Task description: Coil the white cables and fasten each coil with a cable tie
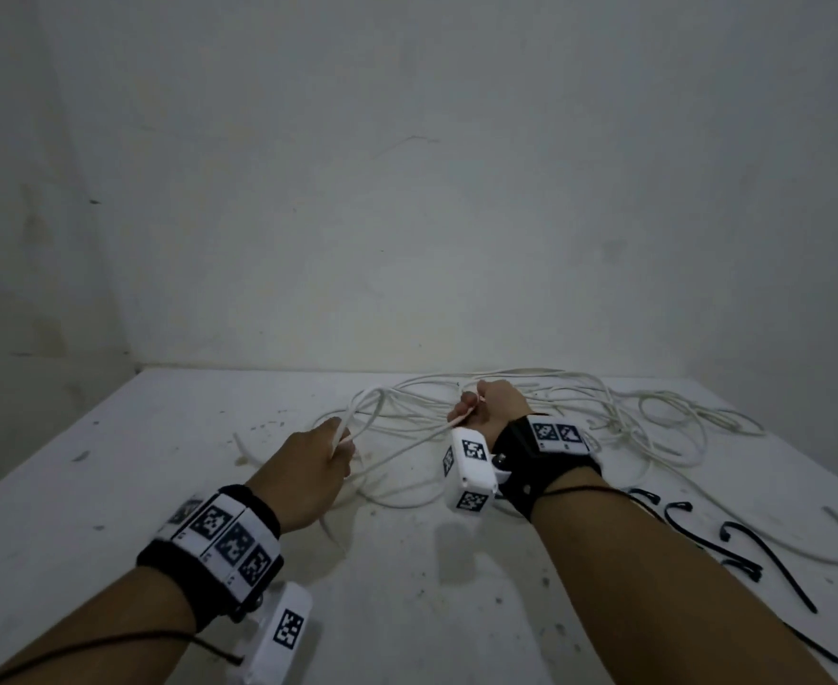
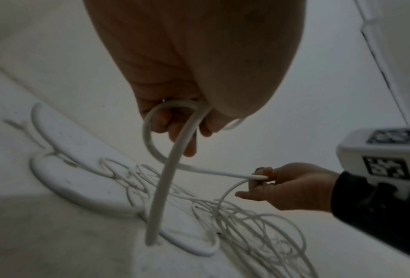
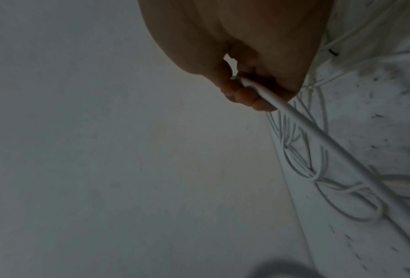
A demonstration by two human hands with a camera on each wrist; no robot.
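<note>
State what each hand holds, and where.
Left hand grips a loop of white cable; right hand pinches the same cable near its end.

I see cable tangle at table rear by the wall, cable ties front-right of it, both hands over its left part.

Bare, dim workroom corner, scuffed white table, blank stained walls
</note>
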